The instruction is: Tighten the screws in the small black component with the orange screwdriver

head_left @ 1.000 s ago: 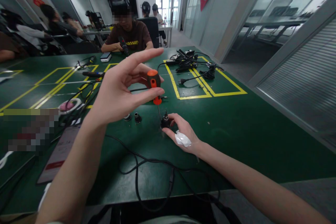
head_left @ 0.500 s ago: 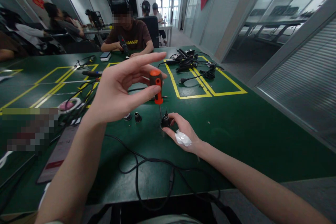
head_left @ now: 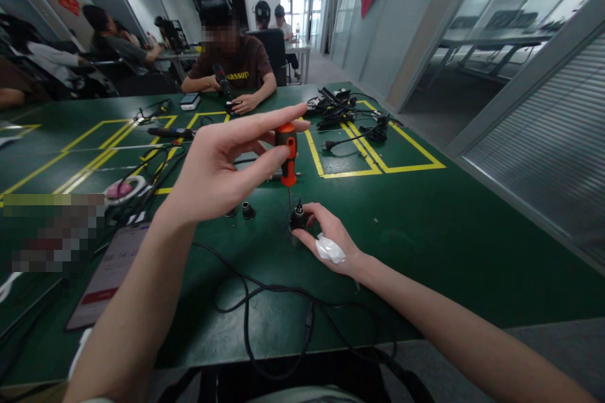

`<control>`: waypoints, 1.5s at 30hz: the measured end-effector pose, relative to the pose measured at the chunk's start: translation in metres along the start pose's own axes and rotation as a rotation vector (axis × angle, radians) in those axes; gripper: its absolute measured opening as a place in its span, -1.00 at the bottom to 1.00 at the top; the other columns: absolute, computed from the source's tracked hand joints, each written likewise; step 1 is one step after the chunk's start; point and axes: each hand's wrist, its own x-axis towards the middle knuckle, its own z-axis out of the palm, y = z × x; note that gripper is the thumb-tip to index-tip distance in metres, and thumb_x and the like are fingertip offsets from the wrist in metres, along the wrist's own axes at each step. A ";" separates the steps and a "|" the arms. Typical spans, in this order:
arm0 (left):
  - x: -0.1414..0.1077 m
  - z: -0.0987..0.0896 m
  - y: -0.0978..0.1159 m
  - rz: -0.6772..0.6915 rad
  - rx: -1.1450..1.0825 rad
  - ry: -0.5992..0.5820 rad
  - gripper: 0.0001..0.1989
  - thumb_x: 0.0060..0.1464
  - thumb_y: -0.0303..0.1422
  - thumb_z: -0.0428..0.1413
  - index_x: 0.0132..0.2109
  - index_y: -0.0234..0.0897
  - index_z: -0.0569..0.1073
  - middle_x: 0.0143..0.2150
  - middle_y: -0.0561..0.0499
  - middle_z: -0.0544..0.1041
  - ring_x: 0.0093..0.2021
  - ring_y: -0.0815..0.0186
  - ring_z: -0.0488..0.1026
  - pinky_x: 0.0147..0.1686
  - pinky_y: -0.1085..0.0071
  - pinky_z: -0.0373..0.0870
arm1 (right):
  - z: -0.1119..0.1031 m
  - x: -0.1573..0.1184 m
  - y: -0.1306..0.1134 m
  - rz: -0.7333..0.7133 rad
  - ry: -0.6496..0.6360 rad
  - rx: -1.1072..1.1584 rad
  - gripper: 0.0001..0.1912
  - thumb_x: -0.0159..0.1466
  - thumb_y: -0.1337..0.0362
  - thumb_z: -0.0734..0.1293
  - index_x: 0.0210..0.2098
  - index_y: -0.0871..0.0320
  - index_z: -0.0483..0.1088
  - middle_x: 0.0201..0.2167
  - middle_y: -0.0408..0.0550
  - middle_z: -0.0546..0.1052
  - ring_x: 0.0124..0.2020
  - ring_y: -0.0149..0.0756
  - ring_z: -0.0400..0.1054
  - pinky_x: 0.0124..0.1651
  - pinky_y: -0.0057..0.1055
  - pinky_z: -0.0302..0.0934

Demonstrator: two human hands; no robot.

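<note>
Between the thumb and fingers of my left hand (head_left: 231,157) is an orange and black screwdriver (head_left: 288,167), held upright with its shaft pointing down. The forefinger reaches over the top of its handle. At the shaft's lower end is a small black cone-shaped part (head_left: 298,217) with a metal stub on top, which my right hand (head_left: 333,233) pinches at the tabletop. Whether the tip touches a screw is too small to see. A white patch (head_left: 329,249) covers part of my right hand near the wrist. Another small black conical part (head_left: 247,211) stands to the left.
A black cable (head_left: 278,288) loops across the green table (head_left: 454,252) in front of me. Bundled black cords (head_left: 335,107) lie at the back right. On the left are a phone (head_left: 106,274) and a roll of tape (head_left: 125,190). A co-worker (head_left: 231,66) sits opposite.
My left hand and the screwdriver handle have shifted slightly right, with the forefinger now lying over the handle's top. My right hand has stayed put. The co-worker's hand opposite has moved.
</note>
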 end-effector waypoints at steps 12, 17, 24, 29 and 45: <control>0.002 0.017 -0.004 0.152 -0.008 -0.037 -0.54 0.38 -0.36 -0.09 0.35 -0.11 0.33 0.10 -0.10 0.49 -0.15 0.29 0.53 -0.29 0.37 0.53 | 0.002 -0.001 0.002 0.021 0.003 0.008 -0.75 0.31 0.27 0.42 -0.04 0.09 0.38 -0.17 0.00 0.56 -0.22 -0.16 0.47 -0.12 -0.21 0.41; 0.003 0.023 -0.009 0.073 -0.100 0.091 -0.67 0.33 -0.40 0.12 0.20 -0.17 0.36 -0.03 -0.04 0.55 -0.27 0.40 0.54 -0.35 0.48 0.56 | 0.002 0.000 0.001 0.012 0.004 0.002 -0.75 0.31 0.27 0.43 -0.05 0.11 0.38 -0.17 0.01 0.57 -0.22 -0.16 0.48 -0.12 -0.22 0.42; 0.001 0.019 -0.011 0.073 -0.010 0.103 -0.73 0.38 -0.24 0.07 0.09 -0.21 0.54 0.04 -0.08 0.61 -0.31 0.38 0.58 -0.33 0.44 0.58 | 0.001 -0.001 0.002 0.015 -0.001 0.007 -0.75 0.30 0.28 0.43 -0.05 0.09 0.39 -0.16 0.00 0.57 -0.21 -0.16 0.48 -0.11 -0.20 0.43; 0.001 0.016 -0.007 0.041 -0.081 0.060 -0.68 0.37 -0.22 0.08 0.20 -0.12 0.49 0.13 -0.07 0.60 -0.22 0.31 0.63 -0.28 0.39 0.63 | 0.000 0.000 0.001 0.014 -0.005 0.010 -0.76 0.30 0.28 0.43 -0.05 0.09 0.39 -0.16 0.01 0.57 -0.22 -0.16 0.48 -0.11 -0.20 0.43; -0.001 0.018 -0.008 0.069 -0.041 0.201 -0.79 0.27 -0.29 0.23 -0.01 -0.27 0.52 -0.03 -0.05 0.65 -0.12 0.31 0.65 -0.15 0.37 0.67 | 0.001 -0.001 0.003 0.024 -0.011 0.007 -0.73 0.30 0.27 0.43 -0.03 0.09 0.39 -0.15 0.01 0.58 -0.22 -0.16 0.49 -0.10 -0.19 0.44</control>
